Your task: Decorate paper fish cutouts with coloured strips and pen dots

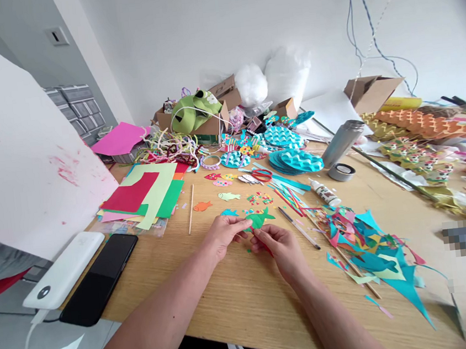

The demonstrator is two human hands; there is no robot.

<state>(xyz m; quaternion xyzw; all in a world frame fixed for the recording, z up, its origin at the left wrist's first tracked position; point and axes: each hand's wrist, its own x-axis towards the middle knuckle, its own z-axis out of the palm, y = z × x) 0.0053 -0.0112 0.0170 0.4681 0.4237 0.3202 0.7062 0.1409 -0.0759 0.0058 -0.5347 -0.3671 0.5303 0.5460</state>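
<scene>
– What's the background?
– A white wall (168,31), with a wooden table (238,307) in front of it. Take the green paper fish (258,219) as the middle of the dial, with twelve towards the wall.
– Where is that fish, exactly?
– Over the table, between the two hands, its tail pointing to about two o'clock.
– And the left hand (226,233)?
– Between eight and nine, thumb and fingers pinching the fish's near end.
– The right hand (281,246)?
– At five, fingers curled and tips drawn together by the fish's lower edge. I can't tell whether they grip it too.
– Anything close by?
– A pale green fish (229,196) lies at ten, an orange fish (203,206) between nine and ten, and a blue fish (228,212) just beyond the left hand. Tiny coloured paper bits (256,198) are scattered at twelve, with red-handled scissors (263,175) farther out that way.
– What about the right side?
– A pen (299,228) lies between three and four, with a heap of paper scraps (376,245) beyond it. A white glue bottle (325,192) lies between two and three; a silver flask (343,143) stands at two.
– And out at nine to ten?
– A thin stick (191,209), then stacked coloured sheets (169,198).
</scene>
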